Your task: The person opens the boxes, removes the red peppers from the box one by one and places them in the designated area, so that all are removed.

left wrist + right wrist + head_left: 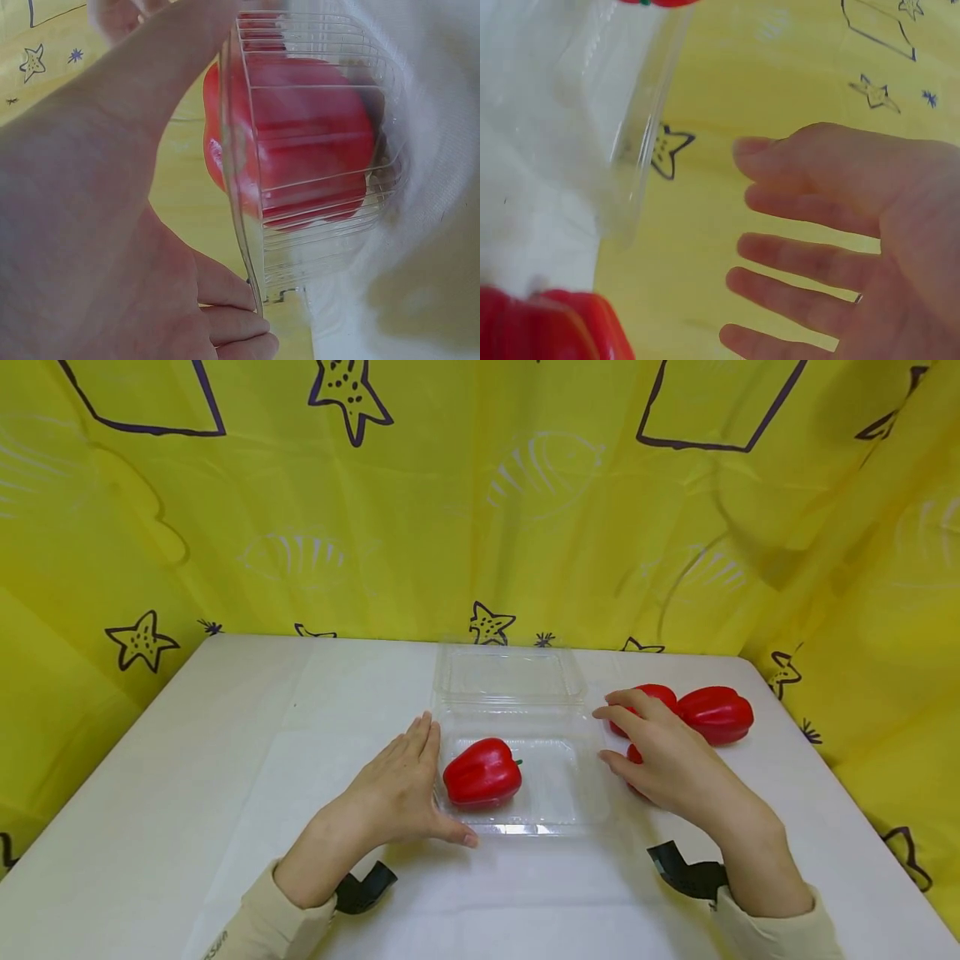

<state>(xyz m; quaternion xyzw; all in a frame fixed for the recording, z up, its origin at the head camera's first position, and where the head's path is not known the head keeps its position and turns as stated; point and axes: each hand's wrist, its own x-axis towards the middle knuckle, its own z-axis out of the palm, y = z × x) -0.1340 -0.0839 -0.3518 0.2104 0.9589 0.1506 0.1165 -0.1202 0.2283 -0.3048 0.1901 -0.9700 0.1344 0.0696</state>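
Observation:
A clear plastic clamshell container lies with its lid folded back. In its left part sits a red bell pepper on its side, green stem to the right. My left hand rests against the container's left side, fingers straight and thumb at the front edge. The left wrist view shows the pepper through the ribbed wall. My right hand is over the table right of the container, fingers spread and holding nothing. Three more peppers lie around it: one farthest right, two partly hidden behind the hand.
A white cloth covers the table. Yellow patterned curtains hang at the back and both sides. The folded-back lid reaches close to the table's back edge. Black wrist mounts stick out at both wrists.

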